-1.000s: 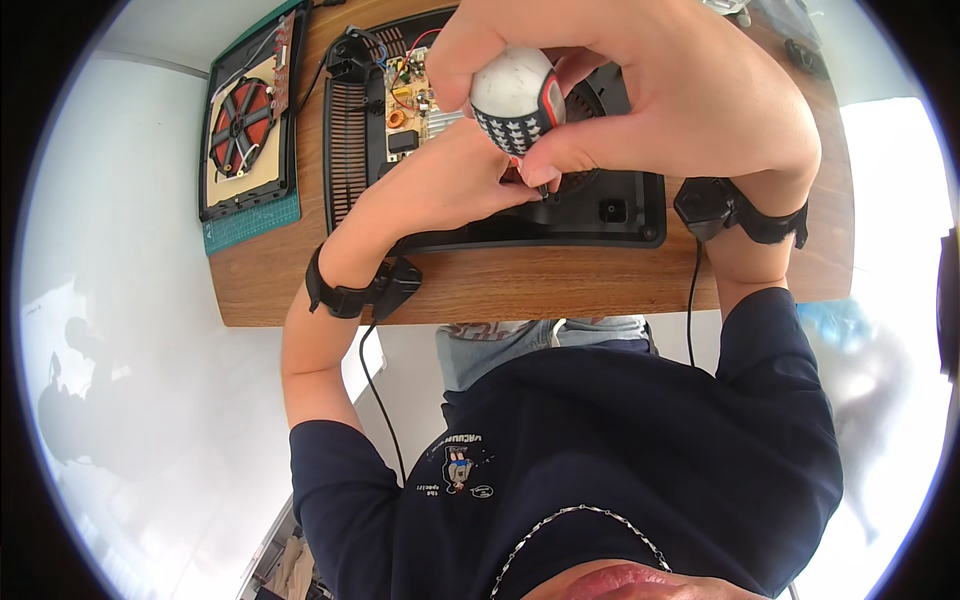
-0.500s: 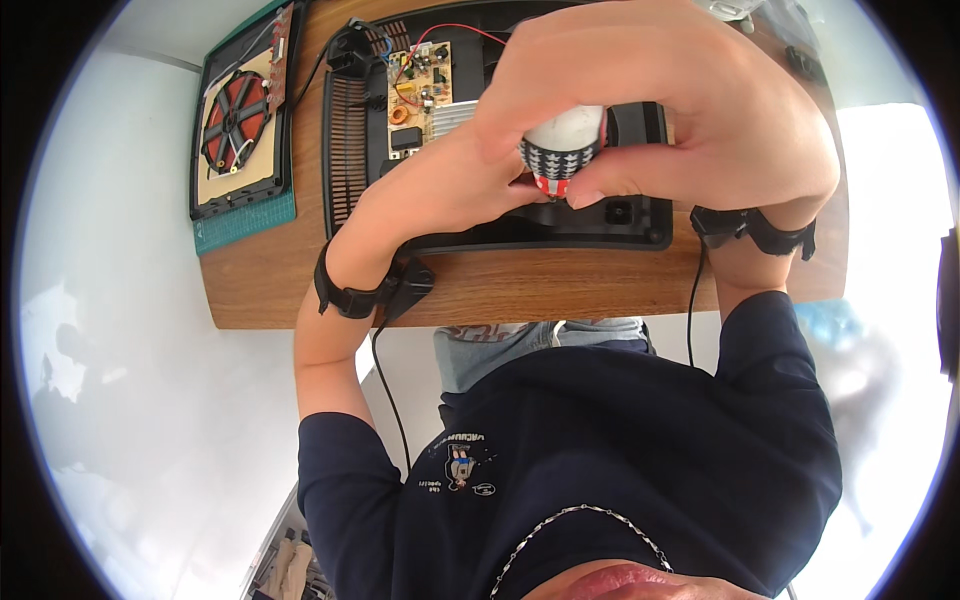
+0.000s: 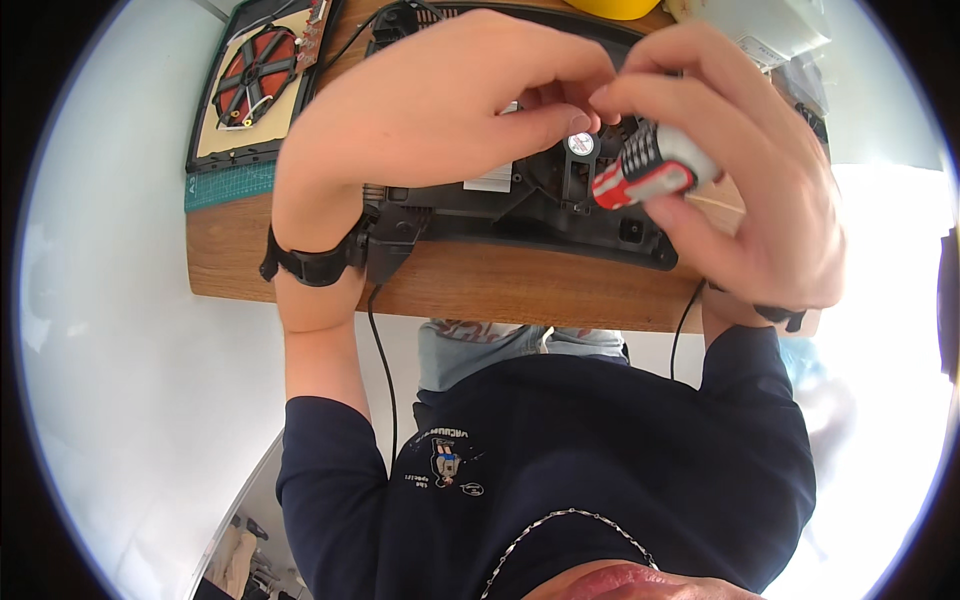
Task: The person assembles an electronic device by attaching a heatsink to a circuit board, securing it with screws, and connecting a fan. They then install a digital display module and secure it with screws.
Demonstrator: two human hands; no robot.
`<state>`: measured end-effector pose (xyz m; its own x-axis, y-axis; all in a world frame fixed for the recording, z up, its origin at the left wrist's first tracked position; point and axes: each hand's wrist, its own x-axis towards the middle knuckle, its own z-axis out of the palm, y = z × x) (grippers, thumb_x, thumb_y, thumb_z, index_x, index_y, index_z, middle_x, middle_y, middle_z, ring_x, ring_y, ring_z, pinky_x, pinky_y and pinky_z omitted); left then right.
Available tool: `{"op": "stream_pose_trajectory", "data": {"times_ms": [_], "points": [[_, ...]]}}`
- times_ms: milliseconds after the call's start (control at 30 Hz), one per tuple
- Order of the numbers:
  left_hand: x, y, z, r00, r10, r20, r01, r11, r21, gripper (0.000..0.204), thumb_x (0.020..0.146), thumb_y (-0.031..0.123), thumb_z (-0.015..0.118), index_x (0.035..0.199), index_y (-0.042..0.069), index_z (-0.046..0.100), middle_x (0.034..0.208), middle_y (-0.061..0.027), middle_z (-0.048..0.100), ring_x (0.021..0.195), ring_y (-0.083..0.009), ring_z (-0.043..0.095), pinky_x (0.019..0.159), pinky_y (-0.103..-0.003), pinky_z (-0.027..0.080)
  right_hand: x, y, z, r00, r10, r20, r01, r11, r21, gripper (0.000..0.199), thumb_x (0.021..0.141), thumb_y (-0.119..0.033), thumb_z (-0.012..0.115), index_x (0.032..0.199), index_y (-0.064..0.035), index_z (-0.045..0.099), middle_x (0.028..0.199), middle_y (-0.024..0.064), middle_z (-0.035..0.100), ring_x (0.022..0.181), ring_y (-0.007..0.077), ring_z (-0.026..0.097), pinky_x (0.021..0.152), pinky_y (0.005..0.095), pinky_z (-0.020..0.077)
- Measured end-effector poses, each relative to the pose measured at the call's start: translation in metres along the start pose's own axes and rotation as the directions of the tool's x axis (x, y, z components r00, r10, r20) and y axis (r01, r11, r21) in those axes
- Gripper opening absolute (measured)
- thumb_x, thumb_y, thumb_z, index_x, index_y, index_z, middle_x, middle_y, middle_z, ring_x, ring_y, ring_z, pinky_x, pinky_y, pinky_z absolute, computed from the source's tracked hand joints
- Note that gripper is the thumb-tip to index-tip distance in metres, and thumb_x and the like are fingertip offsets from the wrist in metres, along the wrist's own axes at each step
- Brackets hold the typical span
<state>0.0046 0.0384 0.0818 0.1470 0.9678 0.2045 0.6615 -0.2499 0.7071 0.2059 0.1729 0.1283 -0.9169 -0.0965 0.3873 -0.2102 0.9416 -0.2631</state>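
My right hand point(image 3: 740, 190) grips a screwdriver handle point(image 3: 650, 170), red and black with a pale end, tilted over the open black appliance housing point(image 3: 520, 205) on the wooden table point(image 3: 480, 285). My left hand point(image 3: 440, 110) hovers over the housing with thumb and fingers pinched near the screwdriver's tip, close to a small round fan hub point(image 3: 581, 144). Whether the left fingers hold a small part is hidden. Both wrists wear black straps.
A red and black round coil on a beige plate point(image 3: 255, 85) lies on a green cutting mat point(image 3: 230, 185) at the table's left. A yellow object point(image 3: 610, 8) and clear bags point(image 3: 770, 40) sit at the far edge. Black cables point(image 3: 380, 360) hang off the front edge.
The view has shifted and both hands now sit lower over the housing. The screwdriver has tilted from upright, pale end up, to slanted toward the right, with my left fingers pinched at its tip.
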Motion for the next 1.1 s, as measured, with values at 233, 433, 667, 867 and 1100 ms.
{"op": "stream_pose_trajectory", "data": {"times_ms": [233, 433, 667, 867, 1100], "points": [[0.001, 0.003, -0.003, 0.986, 0.113, 0.124, -0.096, 0.986, -0.139, 0.063, 0.075, 0.007, 0.087, 0.132, 0.001, 0.062, 0.115, -0.0069, 0.070, 0.105, -0.0183, 0.066, 0.095, -0.033, 0.052, -0.004, 0.014, -0.010, 0.980, -0.175, 0.094, 0.164, 0.980, 0.113, 0.055, 0.062, -0.045, 0.087, 0.099, -0.0061, 0.073, 0.090, 0.0078, 0.057, 0.070, 0.0215, 0.056, 0.059, 0.0313, 0.0434], [0.018, 0.024, 0.008, 0.985, -0.173, -0.003, 0.170, 0.971, -0.166, 0.071, 0.056, 0.007, 0.096, 0.122, 0.002, 0.071, 0.107, -0.0051, 0.075, 0.099, -0.0160, 0.070, 0.087, -0.032, 0.054, -0.001, 0.012, 0.000, 0.998, -0.068, 0.006, 0.068, 0.997, -0.032, 0.071, 0.055, -0.066, 0.077, 0.094, -0.0058, 0.071, 0.088, 0.0051, 0.059, 0.074, 0.0242, 0.062, 0.062, 0.0311, 0.0488], [0.013, 0.008, 0.009, 0.993, -0.079, 0.087, 0.098, 0.967, -0.236, 0.054, 0.068, 0.007, 0.092, 0.119, 0.002, 0.071, 0.098, -0.0064, 0.075, 0.090, -0.0172, 0.069, 0.083, -0.032, 0.054, 0.003, 0.029, -0.008, 0.945, -0.323, -0.052, 0.327, 0.920, 0.218, 0.026, 0.082, -0.016, 0.082, 0.104, -0.0023, 0.076, 0.099, 0.0105, 0.068, 0.077, 0.0201, 0.064, 0.058, 0.0280, 0.0451], [0.005, 0.013, 0.009, 0.997, 0.071, 0.024, -0.064, 0.973, -0.223, 0.075, 0.064, 0.001, 0.095, 0.134, 0.001, 0.066, 0.120, -0.0078, 0.074, 0.117, -0.0166, 0.067, 0.099, -0.032, 0.052, 0.004, 0.040, -0.021, 0.933, -0.350, 0.078, 0.317, 0.907, 0.279, 0.027, 0.078, -0.002, 0.077, 0.105, 0.0002, 0.074, 0.107, 0.0169, 0.068, 0.077, 0.0210, 0.065, 0.058, 0.0264, 0.0457], [0.006, 0.025, 0.016, 0.953, -0.296, -0.057, 0.239, 0.856, -0.459, 0.085, 0.061, -0.006, 0.092, 0.140, 0.003, 0.062, 0.124, -0.0055, 0.072, 0.119, -0.0159, 0.065, 0.104, -0.032, 0.050, 0.004, 0.043, -0.004, 0.944, -0.330, -0.033, 0.325, 0.901, 0.289, 0.034, 0.078, -0.023, 0.087, 0.096, -0.0021, 0.069, 0.094, 0.0117, 0.061, 0.069, 0.0223, 0.062, 0.055, 0.0292, 0.0474]]}}
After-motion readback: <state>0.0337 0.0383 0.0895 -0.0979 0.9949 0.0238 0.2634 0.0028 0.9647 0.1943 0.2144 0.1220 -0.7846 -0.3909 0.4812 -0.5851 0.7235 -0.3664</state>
